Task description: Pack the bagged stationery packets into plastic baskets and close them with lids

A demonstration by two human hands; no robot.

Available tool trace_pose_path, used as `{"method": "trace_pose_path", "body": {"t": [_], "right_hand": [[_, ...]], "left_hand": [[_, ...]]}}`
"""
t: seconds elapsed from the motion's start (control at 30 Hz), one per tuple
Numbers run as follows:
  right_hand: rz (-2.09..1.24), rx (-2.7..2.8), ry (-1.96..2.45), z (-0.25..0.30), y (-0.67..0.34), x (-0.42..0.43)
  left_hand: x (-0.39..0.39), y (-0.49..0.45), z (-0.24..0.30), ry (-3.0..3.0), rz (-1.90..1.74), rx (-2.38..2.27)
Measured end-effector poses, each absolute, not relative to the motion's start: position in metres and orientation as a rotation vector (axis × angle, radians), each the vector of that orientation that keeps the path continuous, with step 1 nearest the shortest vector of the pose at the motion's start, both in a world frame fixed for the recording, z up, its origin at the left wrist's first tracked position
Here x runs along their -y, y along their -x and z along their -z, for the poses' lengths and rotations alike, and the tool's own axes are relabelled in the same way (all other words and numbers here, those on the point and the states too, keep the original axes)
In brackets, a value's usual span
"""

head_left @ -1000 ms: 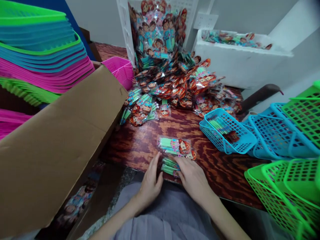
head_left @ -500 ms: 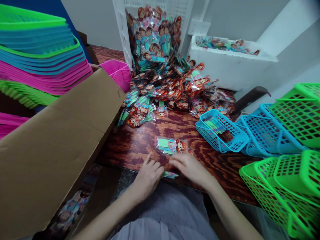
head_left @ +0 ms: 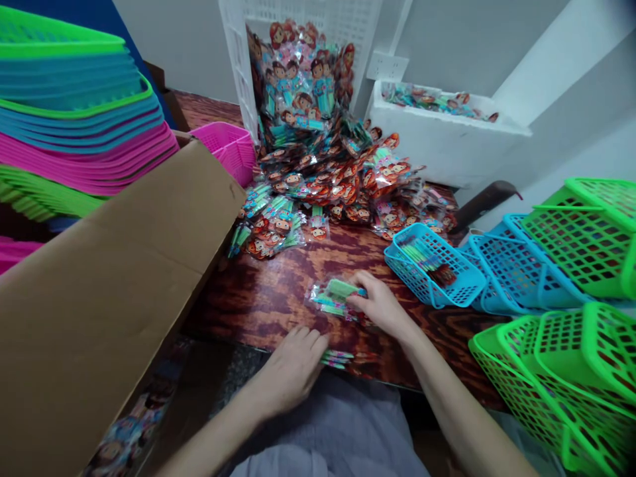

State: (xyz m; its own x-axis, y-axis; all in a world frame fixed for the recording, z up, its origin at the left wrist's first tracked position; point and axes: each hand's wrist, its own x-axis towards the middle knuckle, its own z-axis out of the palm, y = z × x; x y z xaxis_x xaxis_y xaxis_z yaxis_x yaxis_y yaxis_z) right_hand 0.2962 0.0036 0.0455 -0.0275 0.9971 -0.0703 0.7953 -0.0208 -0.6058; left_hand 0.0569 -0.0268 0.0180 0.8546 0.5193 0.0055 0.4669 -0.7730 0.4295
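Observation:
My right hand (head_left: 380, 306) is closed on a clear cartoon-figure packet with pale green sticks (head_left: 342, 289), lifted at a tilt. Under it, more packets of the same kind (head_left: 330, 306) lie flat on the table. My left hand (head_left: 295, 363) rests at the table's front edge with its fingers together and bent. From beside its fingers sticks out a small stack of green-striped packets (head_left: 338, 359); its grip on them is partly hidden. A blue basket (head_left: 432, 291) with several packets in it stands to the right of my right hand.
A large heap of cartoon packets (head_left: 332, 179) spills from a white crate (head_left: 233, 66) at the back. A cardboard box (head_left: 124, 265) and stacked baskets (head_left: 79, 139) crowd the left. Green baskets (head_left: 536, 377) stand at right, a white foam box (head_left: 437, 146) behind.
My right hand has moved up and right and now holds up a packet from those on the table. My left index finger, stretched out before, is now bent in with the others.

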Motion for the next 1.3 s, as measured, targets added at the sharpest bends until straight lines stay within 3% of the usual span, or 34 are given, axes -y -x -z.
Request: {"method": "trace_pose_path", "body": {"t": [0.27, 0.6, 0.87, 1.3], "right_hand": [[-0.748, 2.095, 2.025, -0.041, -0.272, 0.044], [-0.54, 2.206, 1.848, -0.04, -0.268, 0.053], [-0.718, 2.122, 1.734, -0.041, -0.263, 0.064], [-0.909, 2.058, 1.735, -0.051, -0.263, 0.062]], "left_hand": [[0.026, -0.059, -0.013, -2.616, -0.181, -0.746], [0.032, -0.054, -0.004, -2.654, -0.471, -0.818], [0.038, -0.05, -0.004, -2.567, -0.844, -0.903], [0.035, -0.05, 0.009, -2.344, -0.805, -0.901]]}}
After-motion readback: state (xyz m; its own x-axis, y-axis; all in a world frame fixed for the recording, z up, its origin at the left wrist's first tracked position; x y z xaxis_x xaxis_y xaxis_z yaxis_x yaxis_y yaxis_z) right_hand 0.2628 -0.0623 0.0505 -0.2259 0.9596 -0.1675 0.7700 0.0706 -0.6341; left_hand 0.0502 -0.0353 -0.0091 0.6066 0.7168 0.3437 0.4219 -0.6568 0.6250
